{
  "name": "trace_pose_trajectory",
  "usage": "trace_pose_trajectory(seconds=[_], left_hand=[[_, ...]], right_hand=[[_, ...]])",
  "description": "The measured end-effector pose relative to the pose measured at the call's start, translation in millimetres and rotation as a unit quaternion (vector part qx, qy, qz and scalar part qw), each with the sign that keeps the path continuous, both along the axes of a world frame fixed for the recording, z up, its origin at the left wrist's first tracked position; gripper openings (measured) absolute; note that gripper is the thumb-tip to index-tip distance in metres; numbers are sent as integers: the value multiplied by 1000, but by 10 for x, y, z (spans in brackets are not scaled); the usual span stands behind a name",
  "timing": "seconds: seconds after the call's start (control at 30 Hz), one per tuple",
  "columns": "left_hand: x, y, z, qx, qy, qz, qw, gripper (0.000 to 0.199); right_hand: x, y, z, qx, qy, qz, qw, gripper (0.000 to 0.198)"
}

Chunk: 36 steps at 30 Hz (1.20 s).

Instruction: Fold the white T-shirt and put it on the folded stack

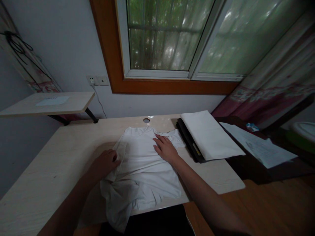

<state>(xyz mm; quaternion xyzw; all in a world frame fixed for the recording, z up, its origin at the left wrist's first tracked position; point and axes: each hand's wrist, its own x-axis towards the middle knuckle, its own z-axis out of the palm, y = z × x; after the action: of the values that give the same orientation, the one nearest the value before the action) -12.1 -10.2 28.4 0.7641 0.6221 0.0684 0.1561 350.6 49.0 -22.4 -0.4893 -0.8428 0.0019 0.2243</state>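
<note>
A white shirt (142, 157) lies spread on the light wooden desk (61, 157), its lower left part bunched and hanging over the front edge. My right hand (166, 148) rests flat on the shirt's upper right, fingers stretched out. At the shirt's left side, my left hand (108, 160) has its fingers curled in against the folded fabric edge and grips the cloth there. One sleeve stretches right, up to a dark folder.
Right of the shirt, white paper (211, 137) sits on the black folder (189, 141). A raised shelf (73, 98) stands at the back left. Behind the desk's cable hole (146, 120) is the wall with a window (169, 36). Another sheet (258, 144) lies farther right.
</note>
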Motion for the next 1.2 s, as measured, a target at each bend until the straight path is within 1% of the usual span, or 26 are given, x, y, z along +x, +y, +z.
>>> trace_pose_trajectory(seconds=[0.07,0.17,0.27,0.33,0.43,0.5,0.57,0.63,0.73,0.8,0.83,0.9,0.97,1.03,1.07,1.1,1.13,1.2], left_hand=[[-22,23,10,-3,-10,14,1000,14],[-180,100,79,9,-40,71,997,11],[-474,234,164,24,-81,145,986,15],[-712,349,194,27,-99,178,979,19],[-1058,525,192,61,-43,206,976,26],[-1240,614,180,51,0,217,975,32],[-1358,665,177,42,43,229,972,36],[-1399,685,190,54,86,229,968,37],[-1290,693,214,119,151,203,960,38],[-1090,697,201,171,167,156,958,38],[-953,696,178,192,159,125,960,37],[-623,681,92,208,126,56,968,35],[-267,647,-43,222,90,20,971,34],[40,605,-206,207,69,-25,976,34],[154,587,-288,204,66,-34,976,36],[233,575,-363,213,63,-23,975,38],[277,570,-429,220,63,-14,973,41],[266,581,-526,232,67,12,970,46]], right_hand=[[0,-3,7,-3,1,0,1000,41],[1,-6,14,-6,0,2,1000,42],[0,-9,18,-5,-4,1,1000,41],[-2,-10,19,-3,-7,-3,1000,41],[-15,-13,19,-2,-12,-3,1000,41],[-34,-18,16,-1,-17,1,1000,42],[-66,-29,8,0,-23,9,1000,42],[-109,-47,-2,-3,-29,22,999,44],[-191,-77,-2,-18,-38,49,998,46],[-258,-94,17,-27,-44,68,996,46],[-296,-100,32,-29,-46,76,996,46],[-380,-111,65,-31,-47,92,994,45],[-465,-119,94,-31,-47,103,993,45],[-529,-113,107,-31,-47,104,993,45],[-543,-99,106,-30,-47,100,993,45],[-542,-76,102,-29,-47,93,994,46],[-523,-43,93,-28,-47,82,995,46],[-428,54,70,-21,-43,47,998,46]])
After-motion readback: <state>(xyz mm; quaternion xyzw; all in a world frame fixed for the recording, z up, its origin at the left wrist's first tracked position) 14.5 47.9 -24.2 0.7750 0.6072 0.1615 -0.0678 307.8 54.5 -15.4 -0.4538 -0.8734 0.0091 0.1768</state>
